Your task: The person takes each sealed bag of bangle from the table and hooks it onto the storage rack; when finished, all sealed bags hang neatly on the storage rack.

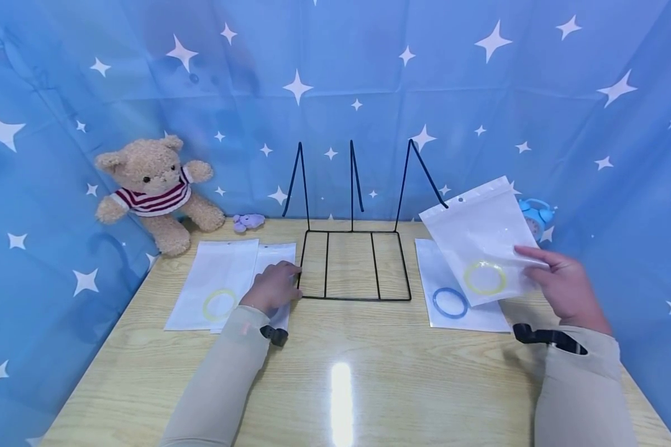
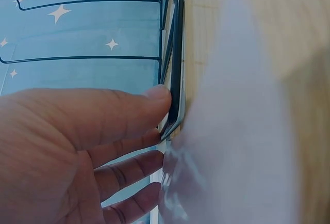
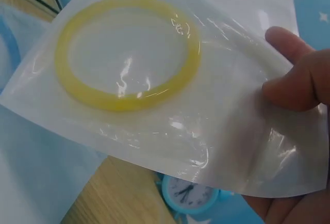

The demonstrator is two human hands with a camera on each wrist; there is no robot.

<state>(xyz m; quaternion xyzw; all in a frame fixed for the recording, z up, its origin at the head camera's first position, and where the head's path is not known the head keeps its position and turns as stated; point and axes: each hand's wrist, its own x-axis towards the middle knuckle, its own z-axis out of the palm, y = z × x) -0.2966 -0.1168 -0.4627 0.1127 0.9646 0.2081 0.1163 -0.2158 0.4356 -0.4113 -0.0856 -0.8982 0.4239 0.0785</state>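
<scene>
My right hand (image 1: 567, 282) pinches the right side of a white plastic pouch (image 1: 470, 230) with a yellow ring (image 1: 484, 277) inside. The pouch tilts in the air, its top edge at the tip of the right prong of a black wire rack (image 1: 366, 300); whether they touch I cannot tell. At the rack's left base corner my left hand (image 1: 273, 287) holds the wire between thumb and finger. Below the raised pouch lies another white pouch (image 1: 433, 273) with a blue ring (image 1: 450, 303). Two flat pouches (image 1: 223, 261) overlap beside the left hand, one showing a yellow ring (image 1: 220, 305).
A teddy bear (image 1: 156, 192) in a striped top sits at the back left, near a small purple toy (image 1: 248, 222). Behind the raised pouch stands a blue alarm clock (image 1: 537, 217). A blue starry curtain (image 1: 346, 62) borders the wooden table (image 1: 380, 372).
</scene>
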